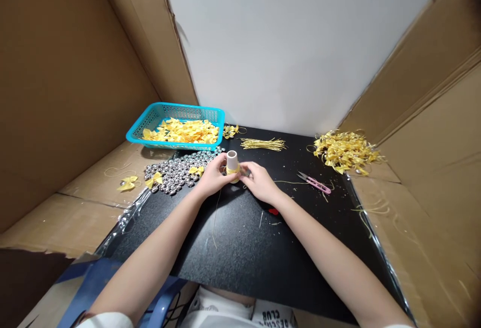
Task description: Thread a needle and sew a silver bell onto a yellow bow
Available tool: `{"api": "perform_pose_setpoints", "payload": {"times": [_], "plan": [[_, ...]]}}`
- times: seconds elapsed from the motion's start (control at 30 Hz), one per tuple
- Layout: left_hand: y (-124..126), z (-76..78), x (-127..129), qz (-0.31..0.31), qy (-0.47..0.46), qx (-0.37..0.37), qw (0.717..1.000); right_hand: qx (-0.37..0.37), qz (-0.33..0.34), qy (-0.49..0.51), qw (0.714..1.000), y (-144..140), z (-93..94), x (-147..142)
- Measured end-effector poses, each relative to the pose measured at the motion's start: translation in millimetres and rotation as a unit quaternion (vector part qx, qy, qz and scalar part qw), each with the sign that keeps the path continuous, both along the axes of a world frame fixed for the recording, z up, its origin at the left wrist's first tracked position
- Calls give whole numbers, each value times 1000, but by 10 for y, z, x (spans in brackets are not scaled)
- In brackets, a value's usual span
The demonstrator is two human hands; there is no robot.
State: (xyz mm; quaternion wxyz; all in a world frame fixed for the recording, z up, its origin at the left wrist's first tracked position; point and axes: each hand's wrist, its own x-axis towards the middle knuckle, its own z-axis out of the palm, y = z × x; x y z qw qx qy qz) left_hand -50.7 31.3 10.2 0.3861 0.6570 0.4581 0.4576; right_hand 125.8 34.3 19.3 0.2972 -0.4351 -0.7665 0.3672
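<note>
both hands, left hand [215, 176] and right hand [260, 182], have fingers grasping the spool [232, 165].

The worktop [240, 248] is black with a fine speckle. At ten o'clock a turquoise mesh basket [150, 120] holds yellow ribbon bows [184, 131]; beside it lie shiny silver beads [176, 171]. The spool [232, 160] is pale pink, wound with yellow. At two o'clock sits a yellow-gold heap [343, 151]; the snips [315, 183] are pink. The surrounding cardboard [63, 77] is brown.
</note>
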Motion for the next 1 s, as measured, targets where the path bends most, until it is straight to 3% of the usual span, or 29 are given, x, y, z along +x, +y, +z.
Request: {"api": "perform_pose_setpoints", "payload": {"times": [0.23,0.47,0.67,0.93,1.0], "plan": [[2,-4,5,2,18,1,1000,10,74,-77,994,31,292,347],[-9,16,13,-43,7,-19,999,37,22,-109,993,12,476,518],[35,27,-65,-55,8,-7,998,10,30,-159,987,54,579,720],[107,-14,-93,-45,9,-6,999,-19,28,-130,991,-262,595,608],[96,21,-95,-9,11,3,1000,-43,25,-111,993,-402,564,552]]}}
